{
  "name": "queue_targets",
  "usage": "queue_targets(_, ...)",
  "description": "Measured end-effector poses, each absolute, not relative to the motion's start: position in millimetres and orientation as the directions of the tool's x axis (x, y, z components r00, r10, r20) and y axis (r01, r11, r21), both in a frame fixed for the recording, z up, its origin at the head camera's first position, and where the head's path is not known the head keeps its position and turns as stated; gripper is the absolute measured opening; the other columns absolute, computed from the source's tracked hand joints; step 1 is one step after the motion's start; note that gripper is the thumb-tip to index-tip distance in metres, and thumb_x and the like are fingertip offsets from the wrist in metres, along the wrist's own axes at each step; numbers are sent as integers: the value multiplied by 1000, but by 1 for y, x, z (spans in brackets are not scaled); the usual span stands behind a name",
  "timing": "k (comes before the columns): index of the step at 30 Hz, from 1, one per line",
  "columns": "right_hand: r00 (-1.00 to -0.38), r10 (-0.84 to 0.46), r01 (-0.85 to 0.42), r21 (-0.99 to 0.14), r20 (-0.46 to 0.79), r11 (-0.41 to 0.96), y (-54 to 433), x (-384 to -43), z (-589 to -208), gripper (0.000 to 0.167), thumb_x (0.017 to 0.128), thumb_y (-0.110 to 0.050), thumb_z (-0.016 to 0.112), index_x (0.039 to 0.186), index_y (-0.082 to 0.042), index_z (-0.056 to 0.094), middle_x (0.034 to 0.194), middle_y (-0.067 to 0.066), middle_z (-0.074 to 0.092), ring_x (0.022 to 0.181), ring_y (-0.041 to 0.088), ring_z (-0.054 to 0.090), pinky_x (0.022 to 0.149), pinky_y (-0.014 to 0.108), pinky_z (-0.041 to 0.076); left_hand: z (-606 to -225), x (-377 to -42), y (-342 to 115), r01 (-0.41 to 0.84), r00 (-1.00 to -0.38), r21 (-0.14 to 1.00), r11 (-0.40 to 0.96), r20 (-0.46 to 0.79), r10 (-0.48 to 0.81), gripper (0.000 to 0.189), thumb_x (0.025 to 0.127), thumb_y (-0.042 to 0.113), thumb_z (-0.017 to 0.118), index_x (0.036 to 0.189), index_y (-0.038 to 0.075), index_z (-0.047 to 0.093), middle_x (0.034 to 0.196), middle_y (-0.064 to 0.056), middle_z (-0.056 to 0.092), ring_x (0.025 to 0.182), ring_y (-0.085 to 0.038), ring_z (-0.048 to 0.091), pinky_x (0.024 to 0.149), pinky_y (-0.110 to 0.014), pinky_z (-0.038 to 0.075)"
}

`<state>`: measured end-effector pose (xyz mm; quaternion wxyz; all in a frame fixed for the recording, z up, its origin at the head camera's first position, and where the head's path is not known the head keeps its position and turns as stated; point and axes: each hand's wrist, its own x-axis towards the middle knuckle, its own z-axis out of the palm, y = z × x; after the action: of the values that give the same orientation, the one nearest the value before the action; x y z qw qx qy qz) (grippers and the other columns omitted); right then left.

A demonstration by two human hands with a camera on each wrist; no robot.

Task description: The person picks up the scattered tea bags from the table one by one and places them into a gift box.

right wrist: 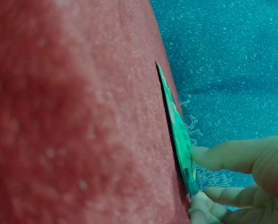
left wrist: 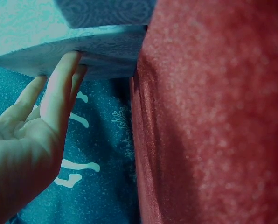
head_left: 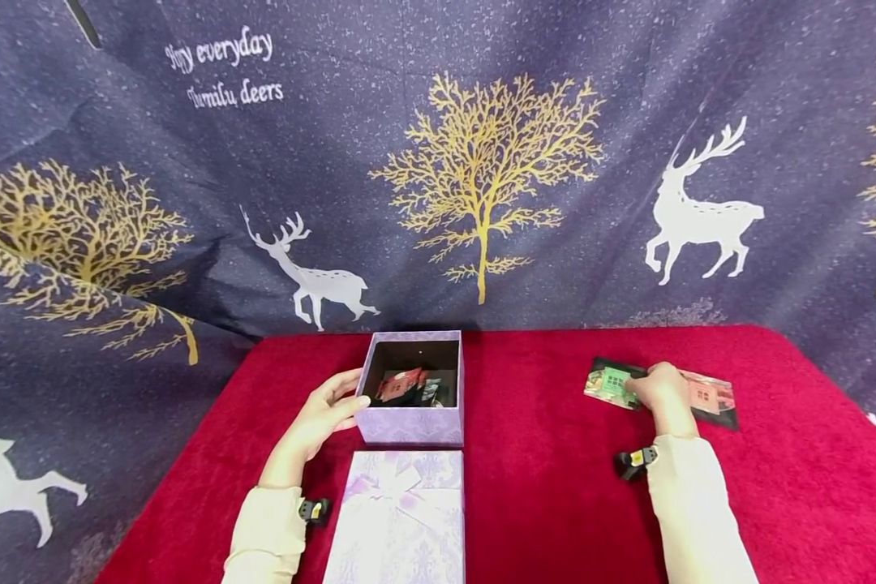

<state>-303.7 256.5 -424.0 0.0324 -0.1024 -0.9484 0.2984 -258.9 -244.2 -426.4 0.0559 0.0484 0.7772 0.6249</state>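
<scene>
A purple patterned gift box (head_left: 409,426) stands without its lid, with several small flat packets (head_left: 401,384) inside, some with red labels. My left hand (head_left: 326,415) rests against the box's left side, its fingers nearly straight and the thumb at the front left corner. In the left wrist view those fingers (left wrist: 59,93) touch the box wall (left wrist: 101,51). Over to the right, my right hand (head_left: 660,391) pinches the edge of a flat green-labelled packet (head_left: 613,383) between thumb and fingers. That packet (right wrist: 176,133) lies low over the red cloth. A red-labelled packet (head_left: 708,397) lies partly behind the right hand.
The box lid (head_left: 401,519), pale purple with a ribbon bow, lies in front of the box. Red cloth (head_left: 540,470) covers the table. Behind it hangs a dark blue backdrop (head_left: 423,268) printed with white deer and golden trees.
</scene>
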Motion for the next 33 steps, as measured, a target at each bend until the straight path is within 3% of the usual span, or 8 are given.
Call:
queue_targets(9,-974,225,168,-605,19,778,258,-306,-430,31,76,-17,69,80,13,64,72,23,63,66,32,55,59,36,42,-425,-257,-244,2,-990,977,211,-28,139,56,90,10,61,141,5,39,144,-24,40,114,-27,56,89,-47,51)
queue_targets(17,-969,245,202,-639,-21,743,261,-306,-430,30,74,-13,70,89,13,66,82,23,66,77,34,58,65,36,45,-425,-257,-243,6,-989,978,207,-25,148,56,90,10,60,142,5,39,144,-25,40,111,-24,58,89,-48,51)
queue_targets(23,-974,222,193,-669,-42,718,259,-305,-427,24,72,-13,71,82,9,67,61,5,62,62,20,51,59,31,42,-424,-257,-243,5,-988,978,209,-27,150,57,90,11,61,142,5,38,144,-25,40,112,-25,58,89,-48,50)
queue_targets(26,-977,206,184,-665,-46,723,259,-306,-427,23,72,-13,71,80,8,68,57,-1,58,62,20,50,58,30,40,-425,-257,-243,3,-988,977,211,-29,149,57,90,11,61,142,5,38,144,-25,40,112,-26,57,89,-49,50)
queue_targets(28,-978,205,184,-660,-46,729,258,-306,-427,24,72,-13,70,82,8,68,62,7,62,68,27,54,61,33,41,-425,-257,-243,4,-988,978,210,-28,150,57,90,11,61,142,5,38,144,-25,40,113,-27,57,90,-49,50)
queue_targets(33,-982,183,168,-673,-49,721,256,-306,-425,34,74,-12,67,98,12,65,91,27,66,86,40,57,69,38,44,-425,-257,-243,1,-989,978,207,-30,146,56,90,11,61,142,5,38,144,-24,40,113,-28,57,90,-49,50)
